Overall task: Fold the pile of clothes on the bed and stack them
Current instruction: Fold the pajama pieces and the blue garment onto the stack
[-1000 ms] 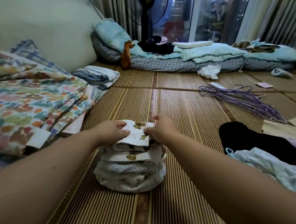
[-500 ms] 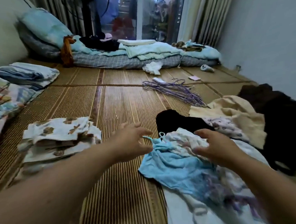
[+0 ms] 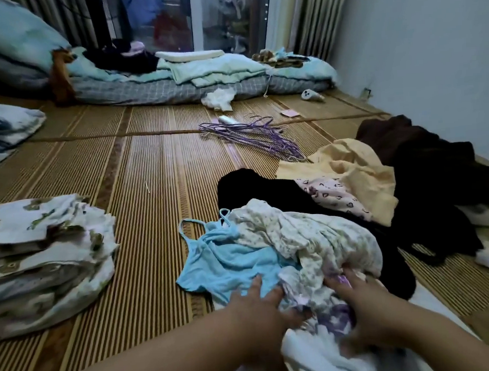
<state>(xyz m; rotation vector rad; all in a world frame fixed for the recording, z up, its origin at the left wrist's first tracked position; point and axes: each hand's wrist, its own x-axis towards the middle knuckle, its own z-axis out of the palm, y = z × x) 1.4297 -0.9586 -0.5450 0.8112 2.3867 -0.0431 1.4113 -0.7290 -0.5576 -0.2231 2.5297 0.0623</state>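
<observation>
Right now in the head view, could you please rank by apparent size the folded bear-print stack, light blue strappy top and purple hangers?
Folded bear-print stack
Light blue strappy top
Purple hangers, farther away, so unsure

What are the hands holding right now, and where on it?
The right hand grips the floral garment at its near edge; the left hand lies on the blue camisole, grip unclear.

No legible text or labels anywhere.
</observation>
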